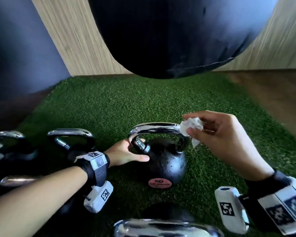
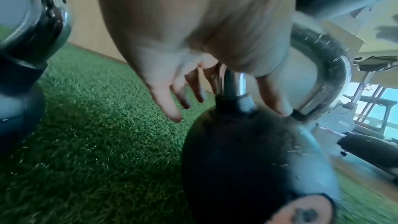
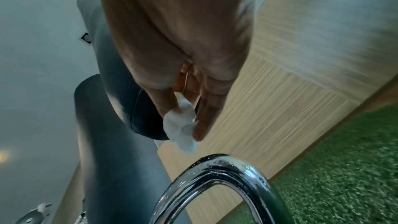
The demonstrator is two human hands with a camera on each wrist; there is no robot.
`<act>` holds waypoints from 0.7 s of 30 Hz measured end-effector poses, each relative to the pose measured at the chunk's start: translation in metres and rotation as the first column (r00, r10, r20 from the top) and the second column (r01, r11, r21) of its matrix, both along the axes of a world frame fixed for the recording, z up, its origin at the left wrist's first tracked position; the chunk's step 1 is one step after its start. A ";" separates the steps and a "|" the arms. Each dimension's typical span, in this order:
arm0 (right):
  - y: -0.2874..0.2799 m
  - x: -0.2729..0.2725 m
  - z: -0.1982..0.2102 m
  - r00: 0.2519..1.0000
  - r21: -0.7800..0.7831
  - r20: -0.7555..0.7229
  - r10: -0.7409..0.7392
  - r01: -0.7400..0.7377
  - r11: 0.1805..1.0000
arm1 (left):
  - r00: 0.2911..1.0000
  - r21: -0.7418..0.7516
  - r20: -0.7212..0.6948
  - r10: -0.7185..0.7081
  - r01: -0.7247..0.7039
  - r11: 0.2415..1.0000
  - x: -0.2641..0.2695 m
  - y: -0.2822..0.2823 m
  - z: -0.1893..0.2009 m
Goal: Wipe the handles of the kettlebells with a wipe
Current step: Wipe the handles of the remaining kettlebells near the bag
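A black kettlebell (image 1: 167, 163) with a chrome handle (image 1: 154, 126) stands on green turf in the centre of the head view. My left hand (image 1: 141, 150) rests at the handle's left leg, thumb along the ball and fingers behind the leg. In the left wrist view its fingers (image 2: 174, 110) lie straight, on either side of that leg (image 2: 233, 83). My right hand (image 1: 188, 124) pinches a crumpled white wipe (image 1: 196, 142) against the handle's top right corner. In the right wrist view the wipe (image 3: 181, 135) hangs from the fingertips just above the wet handle (image 3: 226, 164).
More kettlebells (image 1: 72, 136) crowd the left side, and another chrome handle (image 1: 161, 226) lies at the bottom edge. A black punching bag (image 1: 169, 40) hangs over the turf (image 1: 118, 103) before a wood-panelled wall (image 1: 79, 40). Gym machines (image 2: 366, 108) stand to the right.
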State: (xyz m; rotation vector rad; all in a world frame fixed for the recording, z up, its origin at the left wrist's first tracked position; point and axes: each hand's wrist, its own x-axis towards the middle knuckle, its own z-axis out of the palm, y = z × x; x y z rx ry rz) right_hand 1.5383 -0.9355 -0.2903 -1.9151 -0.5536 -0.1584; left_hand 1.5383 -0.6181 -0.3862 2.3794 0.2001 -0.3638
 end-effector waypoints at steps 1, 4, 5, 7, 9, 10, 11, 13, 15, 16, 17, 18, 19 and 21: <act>0.000 0.005 -0.002 1.000 -0.023 0.014 0.008 -0.007 1.000 | 0.999 -0.032 0.035 -0.003 0.004 0.999 0.002 -0.003 -0.005; 0.001 0.020 -0.005 0.999 -0.038 0.052 0.007 -0.005 0.999 | 0.994 -0.136 0.103 -0.027 0.041 0.990 0.004 -0.014 -0.021; 0.002 0.023 -0.006 0.997 -0.039 0.075 0.008 -0.005 0.999 | 0.992 -0.154 0.118 -0.038 0.056 0.987 0.005 -0.015 -0.027; 0.006 0.028 -0.004 0.992 -0.047 0.119 0.028 -0.022 0.999 | 0.990 -0.192 0.140 -0.029 0.056 0.980 0.007 -0.018 -0.037; 0.015 0.032 -0.002 0.987 -0.061 0.157 0.043 -0.034 0.998 | 0.988 -0.221 0.150 0.018 0.016 0.975 0.004 -0.017 -0.042; 0.021 0.034 -0.001 0.984 -0.067 0.176 0.041 -0.029 0.997 | 0.988 -0.232 0.149 0.039 -0.004 0.973 0.003 -0.017 -0.043; 0.026 0.035 -0.001 0.979 -0.073 0.199 0.037 -0.023 0.997 | 0.989 -0.245 0.142 0.051 -0.015 0.969 0.003 -0.016 -0.045; 0.037 0.037 -0.002 0.964 -0.081 0.265 0.038 -0.017 0.997 | 0.991 -0.255 0.129 0.044 -0.010 0.967 0.003 -0.015 -0.045; 0.047 0.038 -0.003 0.944 -0.088 0.326 0.048 -0.020 0.996 | 0.992 -0.231 0.126 0.030 0.000 0.973 0.005 -0.014 -0.046; 0.051 0.039 -0.004 0.936 -0.097 0.347 0.056 -0.024 0.995 | 0.992 -0.215 0.127 0.024 0.004 0.977 0.006 -0.014 -0.045; 0.055 0.039 -0.005 0.930 -0.119 0.362 0.069 -0.027 0.993 | 0.992 -0.208 0.126 0.022 0.005 0.978 0.005 -0.014 -0.045; 0.059 0.040 -0.006 0.924 -0.155 0.374 0.084 -0.027 0.987 | 0.992 -0.212 0.125 0.025 0.002 0.977 0.004 -0.014 -0.043; 0.062 0.040 -0.006 0.918 -0.205 0.382 0.104 -0.026 0.978 | 0.992 -0.220 0.119 0.029 -0.003 0.976 0.002 -0.015 -0.043; 0.067 0.039 -0.008 0.906 -0.319 0.397 0.149 -0.016 0.948 | 0.993 -0.245 0.119 0.025 0.005 0.969 0.002 -0.016 -0.044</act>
